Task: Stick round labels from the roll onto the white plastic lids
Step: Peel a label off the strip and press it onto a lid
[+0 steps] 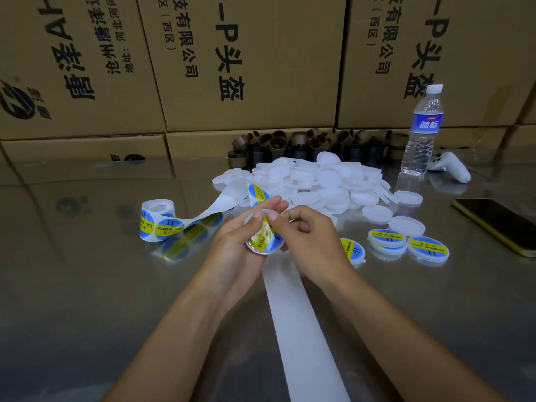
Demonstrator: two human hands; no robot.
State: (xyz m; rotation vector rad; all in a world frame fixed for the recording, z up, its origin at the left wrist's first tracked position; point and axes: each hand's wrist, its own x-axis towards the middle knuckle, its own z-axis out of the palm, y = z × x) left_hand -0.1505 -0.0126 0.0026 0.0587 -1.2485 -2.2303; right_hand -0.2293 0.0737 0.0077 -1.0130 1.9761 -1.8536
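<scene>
2 hands meet at the middle of the table (87, 271). My left hand (240, 242) cups a white lid (262, 245) from below, fingers curled round its rim. My right hand (307, 236) pinches the same lid from the other side, thumb down on the blue and yellow label (264, 237) across its face. My fingers cover most of that label, so I cannot tell how flat it lies.

The roll (158, 220) stands to the left, its tail rising toward my fingertips. A bare backing strip (301, 314) runs from under my hands to the bottom edge, where it is cut off.

The pile of lids (319, 181) sits just behind my hands. 3 labelled lids (428, 248) lie to the right, 1 partly hidden by my right wrist.

Further back stand cardboard tubes (304, 143), half hidden by the pile, and a wall of boxes (249, 68). A water bottle (422, 132), a white controller (449, 166) and a phone (499, 224), clipped by the right edge, sit at the right.
</scene>
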